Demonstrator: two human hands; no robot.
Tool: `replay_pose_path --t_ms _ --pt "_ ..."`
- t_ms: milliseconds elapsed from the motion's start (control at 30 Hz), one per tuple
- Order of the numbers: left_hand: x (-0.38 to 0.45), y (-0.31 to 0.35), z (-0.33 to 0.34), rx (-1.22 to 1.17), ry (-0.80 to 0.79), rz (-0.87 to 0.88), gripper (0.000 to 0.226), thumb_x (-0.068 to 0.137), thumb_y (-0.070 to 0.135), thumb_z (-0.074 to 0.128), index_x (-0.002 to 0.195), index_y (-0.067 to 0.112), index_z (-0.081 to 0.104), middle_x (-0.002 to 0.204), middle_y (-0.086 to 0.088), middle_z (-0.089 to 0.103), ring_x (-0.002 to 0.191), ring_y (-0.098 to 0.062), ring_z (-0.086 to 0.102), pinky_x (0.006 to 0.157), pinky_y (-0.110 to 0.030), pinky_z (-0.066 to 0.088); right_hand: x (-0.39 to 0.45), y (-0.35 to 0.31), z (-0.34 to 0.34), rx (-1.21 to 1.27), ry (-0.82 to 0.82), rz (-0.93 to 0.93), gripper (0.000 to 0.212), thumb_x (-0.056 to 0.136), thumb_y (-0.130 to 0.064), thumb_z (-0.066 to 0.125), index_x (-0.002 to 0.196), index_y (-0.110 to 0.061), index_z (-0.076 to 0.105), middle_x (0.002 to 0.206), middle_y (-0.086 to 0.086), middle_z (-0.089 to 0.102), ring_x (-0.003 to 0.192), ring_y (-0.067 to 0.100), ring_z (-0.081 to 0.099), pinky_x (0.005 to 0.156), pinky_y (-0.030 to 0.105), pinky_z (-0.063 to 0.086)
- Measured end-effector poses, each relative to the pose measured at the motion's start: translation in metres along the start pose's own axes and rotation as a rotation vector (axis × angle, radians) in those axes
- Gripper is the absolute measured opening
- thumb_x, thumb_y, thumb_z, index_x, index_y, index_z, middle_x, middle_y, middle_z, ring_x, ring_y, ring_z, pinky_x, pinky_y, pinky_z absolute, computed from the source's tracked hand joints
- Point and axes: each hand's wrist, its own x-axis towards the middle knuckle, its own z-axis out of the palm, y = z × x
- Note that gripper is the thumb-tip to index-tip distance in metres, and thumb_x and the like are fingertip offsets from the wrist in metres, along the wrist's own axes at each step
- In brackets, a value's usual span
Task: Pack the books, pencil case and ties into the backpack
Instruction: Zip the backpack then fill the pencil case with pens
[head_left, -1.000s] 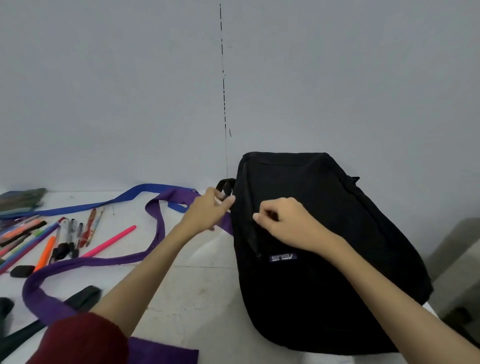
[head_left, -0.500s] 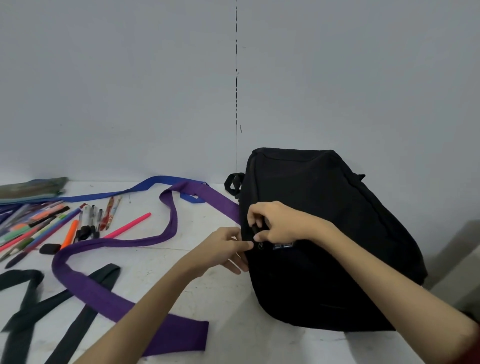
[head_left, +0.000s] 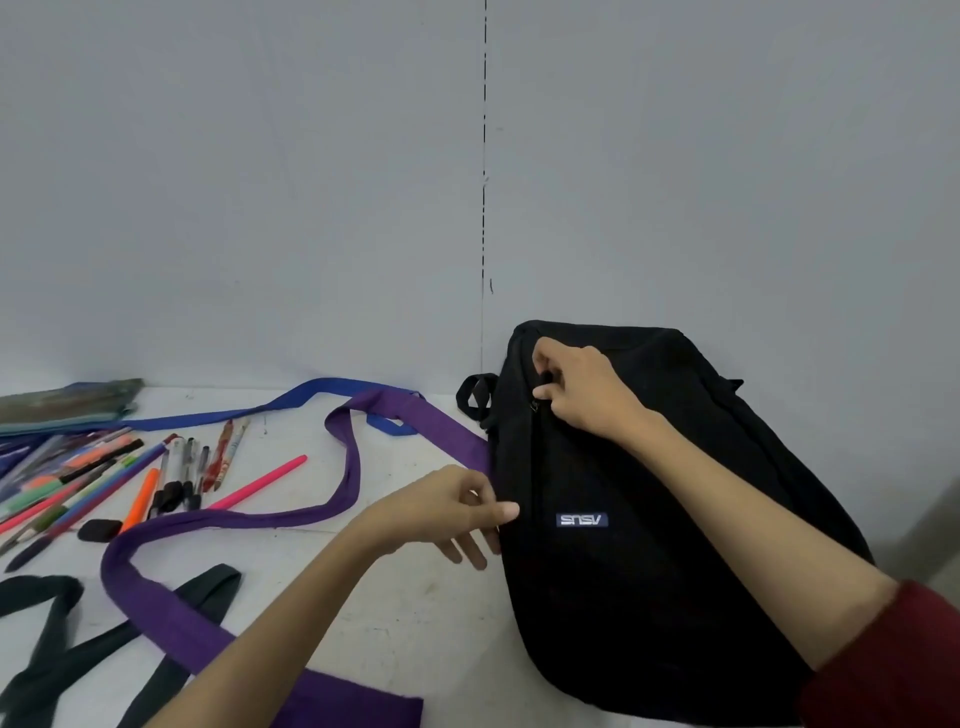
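**Backpack braced while a zip is worked near its top**

The black backpack (head_left: 649, 545) is laid on the white table (head_left: 405, 613) with its top propped against the grey wall (head_left: 260, 182), presumably so that the front panel faces upward and the zip can be reached from above. The right hand (head_left: 582, 389) is curled near the top of the bag, and a small dark piece, judged to be the zip pull, is pinched between thumb and fingertips. The left hand (head_left: 452, 512) is set against the bag's left edge lower down: the fabric appears to be nipped between thumb and forefinger while the other fingers hang loose (a hold most likely meant to keep the cloth taut against the pull).

No opening can be seen, so packing is judged not yet begun. The purple tie (head_left: 218, 525) is draped in a loop across the table, one end running up to the bag's left side; a blue tie (head_left: 311, 397) lies behind it and dark ties (head_left: 52, 649) are spread at the near left. Loose pens (head_left: 104, 478) are scattered beside a flat pencil case (head_left: 67, 405) at the far left. No books are in view.
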Motion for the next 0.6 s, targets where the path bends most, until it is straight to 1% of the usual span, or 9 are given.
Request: replay_pose_path --t_ms 33,100,133,200,267,333,400,500,600 --pt "0.009 0.004 -0.008 0.003 0.100 0.015 0.031 0.093 0.043 0.048 0.096 0.013 0.054 0.082 0.003 0.069 0.062 -0.008 0.067 0.055 -0.018 0.051 0.003 0.000 -0.001 -0.002 -0.021 -0.014 0.024 0.083 0.000 0.060 0.082 -0.015 0.041 0.064 -0.008 0.044 0.061 0.007 0.039 0.067 0.034 0.041" --pt "0.028 0.012 -0.020 -0.026 0.316 0.048 0.038 0.093 0.049 0.044 0.104 0.014 0.054 0.082 0.002 0.068 0.063 -0.009 0.066 0.050 -0.019 0.049 0.007 -0.003 -0.004 0.014 -0.057 -0.061 0.023 0.083 -0.002 0.061 0.079 -0.014 0.041 0.066 -0.006 0.046 0.064 0.012 0.039 0.067 0.035 0.042" --pt "0.039 0.018 -0.025 -0.044 0.357 0.059 0.041 0.092 0.052 0.045 0.106 0.015 0.055 0.084 0.001 0.068 0.064 -0.010 0.065 0.048 -0.018 0.048 0.010 -0.005 -0.007 0.020 -0.056 -0.085 0.023 0.083 -0.003 0.061 0.078 -0.014 0.041 0.066 -0.005 0.046 0.064 0.012 0.038 0.066 0.035 0.042" --pt "0.055 0.028 -0.030 -0.082 0.309 0.074 0.036 0.091 0.051 0.049 0.097 0.016 0.057 0.085 -0.002 0.066 0.064 -0.011 0.064 0.046 -0.018 0.048 0.016 -0.007 -0.011 0.008 -0.043 -0.125 0.023 0.083 -0.003 0.061 0.078 -0.014 0.042 0.064 -0.007 0.045 0.061 0.008 0.035 0.066 0.034 0.040" --pt "0.068 0.033 -0.032 -0.162 0.248 0.123 0.025 0.092 0.038 0.055 0.083 0.015 0.056 0.076 -0.004 0.062 0.061 -0.011 0.061 0.047 -0.017 0.048 0.023 -0.006 -0.012 -0.040 -0.044 -0.141 0.022 0.082 -0.004 0.060 0.081 -0.014 0.041 0.062 -0.009 0.042 0.061 0.007 0.034 0.069 0.035 0.040" --pt "0.074 0.033 -0.033 -0.213 0.255 0.162 0.020 0.092 0.024 0.058 0.077 0.012 0.053 0.068 -0.005 0.058 0.058 -0.011 0.058 0.049 -0.017 0.049 0.031 -0.001 -0.010 -0.067 -0.019 -0.126 0.022 0.082 -0.004 0.060 0.082 -0.015 0.041 0.060 -0.010 0.040 0.061 0.011 0.035 0.069 0.035 0.040" --pt "0.074 0.027 -0.033 -0.233 0.273 0.168 0.019 0.092 0.018 0.058 0.076 0.011 0.051 0.063 -0.005 0.056 0.053 -0.010 0.056 0.048 -0.017 0.049 0.043 0.006 -0.007 -0.061 0.012 -0.089 0.017 0.083 -0.004 0.060 0.086 -0.013 0.045 0.062 -0.009 0.042 0.066 0.018 0.038 0.067 0.032 0.038" --pt "0.066 0.017 -0.040 -0.236 0.293 0.184 0.020 0.092 0.015 0.058 0.075 0.010 0.049 0.053 0.000 0.058 0.046 -0.008 0.056 0.048 -0.018 0.048 0.065 0.010 0.001 -0.111 0.023 -0.062 0.004 0.087 -0.006 0.057 0.090 -0.008 0.057 0.075 -0.001 0.055 0.080 0.024 0.051 0.069 0.031 0.041" --pt "0.057 0.007 -0.052 -0.258 0.304 0.193 0.019 0.091 0.013 0.058 0.074 0.008 0.049 0.056 -0.001 0.062 0.047 -0.006 0.058 0.047 -0.018 0.048 0.089 0.010 0.012 -0.220 0.066 -0.019 0.009 0.090 -0.008 0.054 0.088 -0.002 0.061 0.089 0.010 0.065 0.087 0.028 0.056 0.068 0.030 0.039"
